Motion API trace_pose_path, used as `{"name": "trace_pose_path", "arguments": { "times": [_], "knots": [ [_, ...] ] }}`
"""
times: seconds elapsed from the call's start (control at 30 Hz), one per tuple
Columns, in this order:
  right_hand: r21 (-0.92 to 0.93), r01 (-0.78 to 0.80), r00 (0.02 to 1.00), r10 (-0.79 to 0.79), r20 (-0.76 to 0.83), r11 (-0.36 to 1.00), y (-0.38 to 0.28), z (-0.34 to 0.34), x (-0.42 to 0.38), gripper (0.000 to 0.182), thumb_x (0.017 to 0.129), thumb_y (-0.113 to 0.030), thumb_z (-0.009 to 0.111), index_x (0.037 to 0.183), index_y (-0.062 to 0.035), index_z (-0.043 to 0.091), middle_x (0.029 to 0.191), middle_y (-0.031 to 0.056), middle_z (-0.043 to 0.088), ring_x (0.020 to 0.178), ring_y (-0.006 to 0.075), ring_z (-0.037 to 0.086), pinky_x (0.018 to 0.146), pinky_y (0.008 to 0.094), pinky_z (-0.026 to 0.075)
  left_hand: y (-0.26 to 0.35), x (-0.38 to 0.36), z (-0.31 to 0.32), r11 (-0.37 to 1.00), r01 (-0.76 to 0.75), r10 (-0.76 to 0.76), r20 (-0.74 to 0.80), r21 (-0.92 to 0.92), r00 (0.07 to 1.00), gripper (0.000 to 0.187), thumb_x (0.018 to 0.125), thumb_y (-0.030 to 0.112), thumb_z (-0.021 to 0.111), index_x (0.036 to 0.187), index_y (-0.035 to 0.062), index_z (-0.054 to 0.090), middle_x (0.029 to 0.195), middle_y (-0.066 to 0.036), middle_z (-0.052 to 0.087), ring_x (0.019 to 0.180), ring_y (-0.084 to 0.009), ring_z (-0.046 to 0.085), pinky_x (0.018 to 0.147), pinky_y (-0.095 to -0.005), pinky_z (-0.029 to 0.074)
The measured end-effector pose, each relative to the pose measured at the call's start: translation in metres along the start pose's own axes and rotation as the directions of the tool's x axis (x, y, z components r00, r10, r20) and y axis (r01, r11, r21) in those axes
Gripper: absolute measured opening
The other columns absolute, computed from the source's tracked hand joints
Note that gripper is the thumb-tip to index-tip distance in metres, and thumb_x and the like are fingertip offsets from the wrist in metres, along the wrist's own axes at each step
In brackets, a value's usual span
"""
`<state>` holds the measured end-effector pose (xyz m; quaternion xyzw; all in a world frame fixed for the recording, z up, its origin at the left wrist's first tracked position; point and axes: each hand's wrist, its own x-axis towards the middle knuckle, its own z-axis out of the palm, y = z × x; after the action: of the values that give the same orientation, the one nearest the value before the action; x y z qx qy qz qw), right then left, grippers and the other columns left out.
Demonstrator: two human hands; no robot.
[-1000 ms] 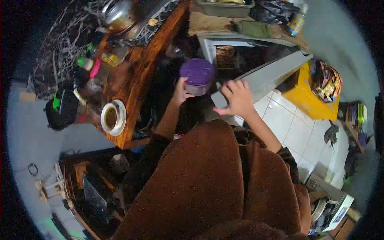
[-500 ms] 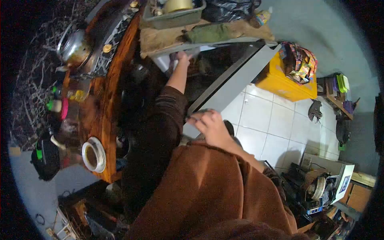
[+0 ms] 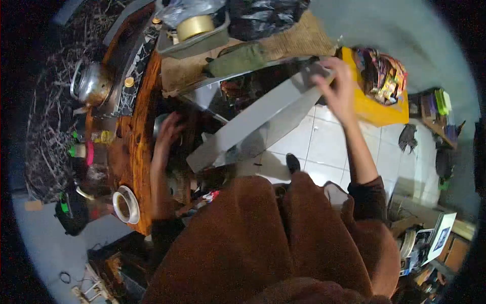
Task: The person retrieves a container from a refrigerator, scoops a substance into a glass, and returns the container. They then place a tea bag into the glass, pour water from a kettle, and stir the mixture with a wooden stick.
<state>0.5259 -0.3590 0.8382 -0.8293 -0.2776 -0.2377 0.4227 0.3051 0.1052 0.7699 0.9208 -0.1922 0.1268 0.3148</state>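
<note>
A grey refrigerator door (image 3: 253,116) stands swung open, slanting across the middle of the view. At its far end, my right hand (image 3: 340,91) is on the top corner, thumb and fingers around the edge. My left hand (image 3: 169,134) is raised between the wooden counter edge and the near end of the door, smeared by motion, its fingers apart with nothing plainly in them. Behind the door, part of the dark refrigerator interior (image 3: 238,91) shows; most of its contents are hidden. A folded green cloth (image 3: 238,60) lies on the refrigerator's top.
A basin (image 3: 202,43) and a black plastic bag (image 3: 266,17) sit on the refrigerator. On the left, the wooden counter (image 3: 136,152) bears a metal pot (image 3: 93,83), jars and a white-rimmed bowl (image 3: 126,204). A yellow box (image 3: 372,109) with packets stands on the white tiled floor (image 3: 329,144).
My left hand has come out of the refrigerator toward the counter. My right hand has moved from the door's near end to its far end. The view has shifted slightly.
</note>
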Motion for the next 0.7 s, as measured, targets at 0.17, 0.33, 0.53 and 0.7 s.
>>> {"name": "trace_pose_path", "arguments": {
  "times": [0.17,0.33,0.53,0.7],
  "knots": [
    [-0.092,0.173,0.981,-0.163,0.100,0.981,0.001,0.077,-0.042,0.043,0.069,-0.036,0.073,0.104,-0.0131,0.061,0.114,0.0077,0.054,0.109,0.0258,0.047,0.096,0.0461,0.028,0.125,0.061,0.042,0.787,0.529,-0.459,-0.271,0.318,0.846,0.041,0.093,0.031,0.045,0.130,0.0133,0.046,0.140,-0.013,0.035,0.131,-0.0306,0.031,0.106,-0.0563,0.014],
    [-0.017,0.133,0.991,-0.133,0.023,0.991,0.009,0.108,-0.048,0.044,0.071,-0.037,0.070,0.109,-0.0166,0.060,0.119,0.0068,0.051,0.117,0.0254,0.044,0.098,0.0527,0.026,0.080,0.091,0.083,0.477,0.697,-0.420,-0.558,0.535,0.716,0.045,0.092,0.040,0.046,0.132,0.0199,0.045,0.142,-0.013,0.032,0.131,-0.0331,0.030,0.103,-0.0638,0.009],
    [0.090,0.221,0.963,-0.202,-0.177,0.971,0.105,0.114,-0.145,0.025,0.066,-0.023,0.071,0.090,-0.0177,0.068,0.109,0.0100,0.059,0.101,0.0310,0.055,0.091,0.0529,0.038,0.032,0.108,0.072,0.532,0.745,-0.243,-0.770,0.403,0.590,0.056,0.093,0.040,0.045,0.133,0.0015,0.038,0.136,-0.027,0.034,0.127,-0.0411,0.033,0.105,-0.0522,0.023],
    [-0.088,-0.670,0.741,0.671,-0.026,0.737,0.293,0.114,-0.289,0.010,0.078,-0.007,0.052,0.084,-0.0051,0.059,0.099,0.0140,0.059,0.091,0.0318,0.054,0.076,0.0449,0.043,-0.011,0.109,0.048,0.815,0.545,-0.251,-0.730,0.194,0.636,0.052,0.097,0.034,0.033,0.137,0.0010,0.031,0.140,-0.018,0.032,0.121,-0.0310,0.040,0.100,-0.0413,0.035]
  ]
}}
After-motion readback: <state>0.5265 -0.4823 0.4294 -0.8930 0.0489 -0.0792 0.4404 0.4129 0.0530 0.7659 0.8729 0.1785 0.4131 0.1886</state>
